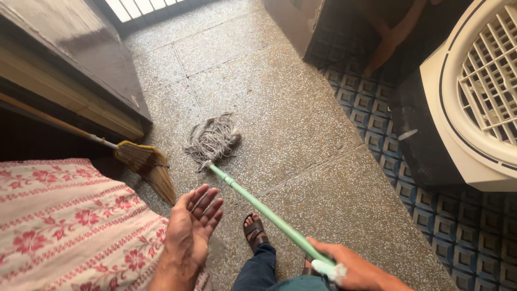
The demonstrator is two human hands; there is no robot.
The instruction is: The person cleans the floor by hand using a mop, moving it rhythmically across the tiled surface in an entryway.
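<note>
While the left hand (189, 229) hangs free with palm up and fingers (207, 207) spread, the right hand (353, 267) has its fingers wrapped tight on the green mop handle (264, 213).

Left of frame, a floral red-and-cream bedcover (64, 226) fills the lower corner, and a straw broom (149, 168) leans out from under a dark ledge just beyond it. The left hand hovers over the bedcover's edge, touching nothing. From the right hand at the bottom of the view the handle slants up and left to a grey string mop head (212, 139), which lies flat and splayed on the speckled stone floor (291, 118) near the broom's bristles. A sandalled foot (254, 230) stands beside the handle. Open floor runs ahead toward a barred doorway; to the right, blue patterned tiles (458, 221) and a white air cooler (474, 102) narrow the room.
</note>
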